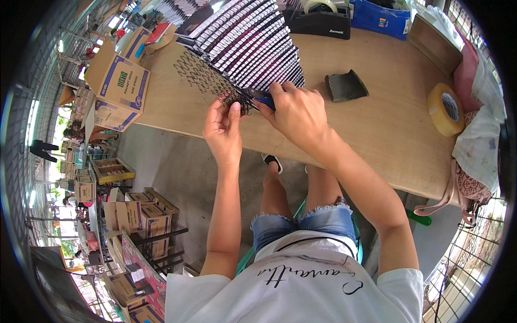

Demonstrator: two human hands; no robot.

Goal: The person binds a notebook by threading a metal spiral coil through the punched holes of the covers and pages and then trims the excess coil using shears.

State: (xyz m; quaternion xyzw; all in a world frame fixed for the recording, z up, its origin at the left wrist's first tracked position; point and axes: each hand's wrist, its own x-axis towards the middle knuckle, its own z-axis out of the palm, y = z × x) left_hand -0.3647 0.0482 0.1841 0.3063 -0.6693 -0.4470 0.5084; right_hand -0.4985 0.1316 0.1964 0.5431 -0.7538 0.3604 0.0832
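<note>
A fanned stack of wire-bound notebooks (253, 46), with white and dark stripes along its edges, lies at the far middle of the table. Black zigzag binding wire (200, 74) spreads out at the stack's near left side. My left hand (223, 129) is closed, pinching the near end of this wire between thumb and fingers. Wrapped around a dark blue-handled hand tool that looks like pliers (262, 98), my right hand (302, 112) is beside the stack's near corner. The tool's tip points toward the wire at my left fingertips; its jaws are hard to make out.
On the tabletop (388, 145), a dark curved scrap (347, 86) lies right of the stack. Behind it stand a black tape dispenser (318, 22) and a blue box (380, 20). A tape roll (446, 109) and cloth bag are at the right edge, a cardboard box (123, 86) at the left.
</note>
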